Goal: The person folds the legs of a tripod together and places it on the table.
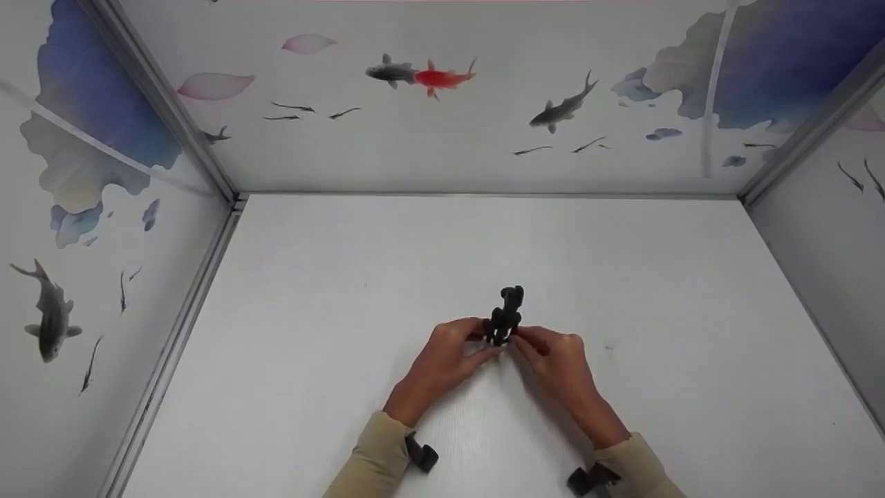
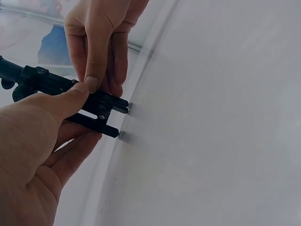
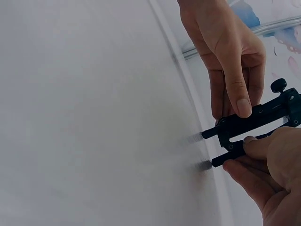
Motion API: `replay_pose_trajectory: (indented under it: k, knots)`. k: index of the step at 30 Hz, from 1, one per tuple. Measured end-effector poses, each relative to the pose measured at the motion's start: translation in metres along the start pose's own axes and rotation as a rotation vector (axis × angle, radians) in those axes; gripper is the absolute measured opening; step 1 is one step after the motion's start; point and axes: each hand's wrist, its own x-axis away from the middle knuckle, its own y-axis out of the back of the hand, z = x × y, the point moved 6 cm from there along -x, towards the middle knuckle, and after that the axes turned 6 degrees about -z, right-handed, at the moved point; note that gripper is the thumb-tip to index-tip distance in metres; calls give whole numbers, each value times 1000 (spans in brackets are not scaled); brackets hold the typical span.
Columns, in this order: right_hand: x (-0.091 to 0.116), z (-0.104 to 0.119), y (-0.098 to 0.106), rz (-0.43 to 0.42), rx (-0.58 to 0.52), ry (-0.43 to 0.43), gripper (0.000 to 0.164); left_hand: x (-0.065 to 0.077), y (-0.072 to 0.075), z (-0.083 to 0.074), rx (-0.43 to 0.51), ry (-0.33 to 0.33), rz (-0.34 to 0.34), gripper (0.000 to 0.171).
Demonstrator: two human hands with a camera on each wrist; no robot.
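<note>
A small black tripod (image 1: 510, 301) stands upright on the white table, its legs folded close together. From its left side my left hand (image 1: 446, 353) pinches the lower legs between thumb and fingers. My right hand (image 1: 559, 358) grips a leg on the opposite side, close to the feet. In the left wrist view, the tripod legs (image 2: 101, 104) end just at the table surface, and both thumbs press on them. The right wrist view shows a round knob (image 3: 279, 85) and a gap between the legs. The fingers behind the legs are partly hidden.
White panels with painted fish (image 1: 432, 75) enclose the table (image 1: 332, 277) at the back and sides, joined by metal rails (image 1: 166, 353). A black wrist device (image 1: 422, 453) sits on the left sleeve, another black device (image 1: 591, 478) on the right.
</note>
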Motion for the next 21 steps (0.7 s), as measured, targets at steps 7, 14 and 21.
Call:
replay_pose_trajectory:
  k: [7, 14, 21]
  knots:
    - [0, 1, -2, -6, -2, -15, 16, -1, 0, -1, 5, 1, -1, 28]
    - [1, 3, -3, -11, 8, -14, 14, 0, 1, -4, -6, 0, 10, 29]
    - [-1, 3, -4, 0, -9, -16, 16, 0, 1, -5, -50, 10, 15, 32]
